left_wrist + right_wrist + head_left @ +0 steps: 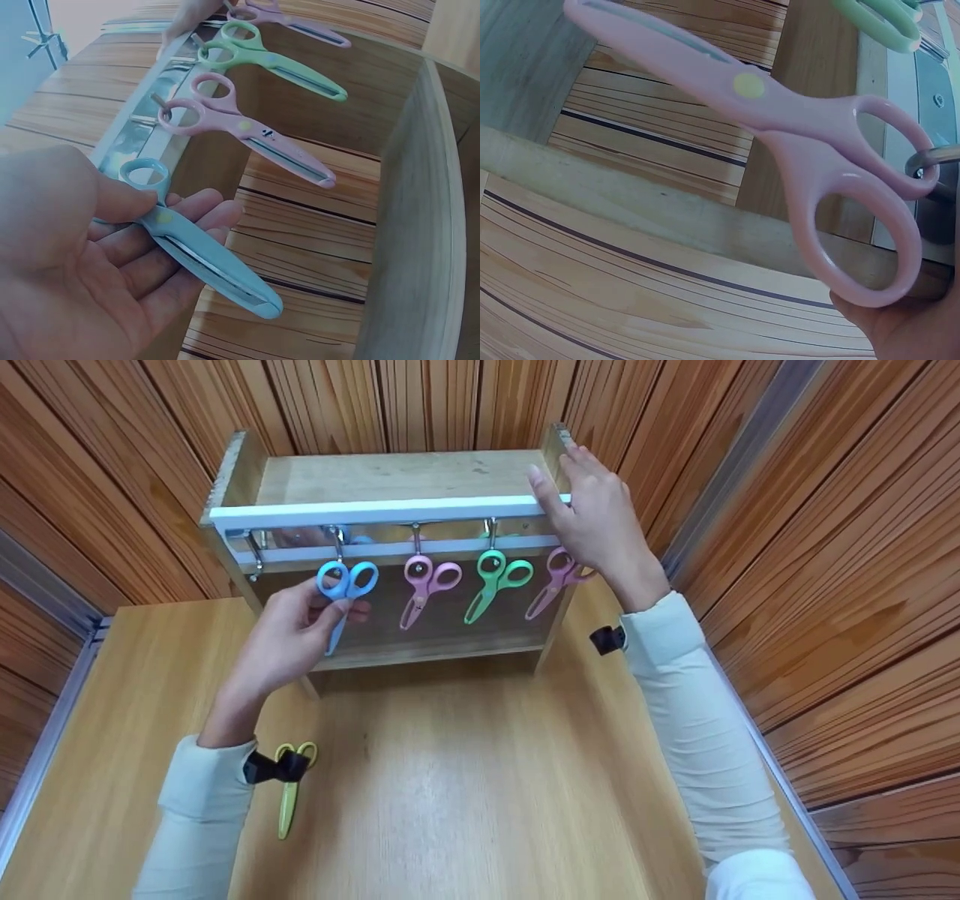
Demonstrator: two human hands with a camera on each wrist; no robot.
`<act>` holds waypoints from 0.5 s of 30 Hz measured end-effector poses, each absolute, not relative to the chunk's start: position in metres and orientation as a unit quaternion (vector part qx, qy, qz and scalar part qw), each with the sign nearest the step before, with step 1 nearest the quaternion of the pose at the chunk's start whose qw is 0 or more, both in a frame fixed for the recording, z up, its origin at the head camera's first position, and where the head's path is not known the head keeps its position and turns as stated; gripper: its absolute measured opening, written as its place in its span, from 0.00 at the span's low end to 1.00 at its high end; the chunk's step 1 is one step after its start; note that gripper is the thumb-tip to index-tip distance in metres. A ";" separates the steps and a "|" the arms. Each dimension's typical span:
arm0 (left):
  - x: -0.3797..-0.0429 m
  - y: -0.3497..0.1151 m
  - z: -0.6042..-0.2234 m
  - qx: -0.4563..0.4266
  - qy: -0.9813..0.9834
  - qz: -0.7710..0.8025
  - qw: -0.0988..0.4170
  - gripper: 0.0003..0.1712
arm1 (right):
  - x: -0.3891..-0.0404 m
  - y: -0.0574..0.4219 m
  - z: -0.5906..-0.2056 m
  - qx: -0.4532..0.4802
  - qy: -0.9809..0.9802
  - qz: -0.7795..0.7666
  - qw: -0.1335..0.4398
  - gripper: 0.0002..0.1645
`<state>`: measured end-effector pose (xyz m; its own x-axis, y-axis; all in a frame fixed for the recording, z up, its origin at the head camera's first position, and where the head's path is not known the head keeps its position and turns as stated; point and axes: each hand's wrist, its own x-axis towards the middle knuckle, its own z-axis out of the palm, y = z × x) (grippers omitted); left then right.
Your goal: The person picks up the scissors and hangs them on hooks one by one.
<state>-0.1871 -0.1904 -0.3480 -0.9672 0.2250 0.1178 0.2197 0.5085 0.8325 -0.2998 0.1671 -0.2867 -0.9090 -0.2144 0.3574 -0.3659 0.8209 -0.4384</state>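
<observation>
Between thumb and fingers, my left hand [289, 630] pinches the blue scissors [346, 581] just below their handle loops. One loop is at a metal hook [337, 540]; whether the hook passes through it, I cannot tell. In the left wrist view the blue scissors [214, 266] lie across the fingers, blades pointing away. My right hand [596, 514] rests with extended fingers on the right end of the wooden rack [405, 476]. Below that hand hang purple scissors [559, 577], their loop on a hook in the right wrist view. Pink scissors [420, 589] and green scissors [495, 581] hang between the hands.
A white rail [390, 508] with hooks runs along the rack's front. Its leftmost hook [253, 556] carries nothing. Yellow scissors [287, 802] lie on the wooden table [450, 780], partly behind the left wrist camera. Wood-patterned walls [840, 585] stand behind and at the sides.
</observation>
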 end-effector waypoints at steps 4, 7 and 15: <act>-0.192 -0.191 -0.350 0.131 0.857 0.499 0.018 0.19 | -0.299 0.168 -0.287 0.153 -0.941 0.260 0.151 0.50; -0.195 -0.192 -0.352 0.131 0.852 0.507 0.027 0.20 | -0.300 0.167 -0.287 0.153 -0.941 0.262 0.150 0.50; -0.197 -0.194 -0.357 0.111 0.863 0.492 0.012 0.21 | -0.300 0.166 -0.288 0.150 -0.941 0.260 0.155 0.50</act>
<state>-0.1971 -0.1943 -0.3570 -0.9751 0.2030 0.0889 0.1799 0.4909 0.8525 -0.2998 0.1657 -0.2879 -0.9068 -0.2024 0.3697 -0.3634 0.8198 -0.4426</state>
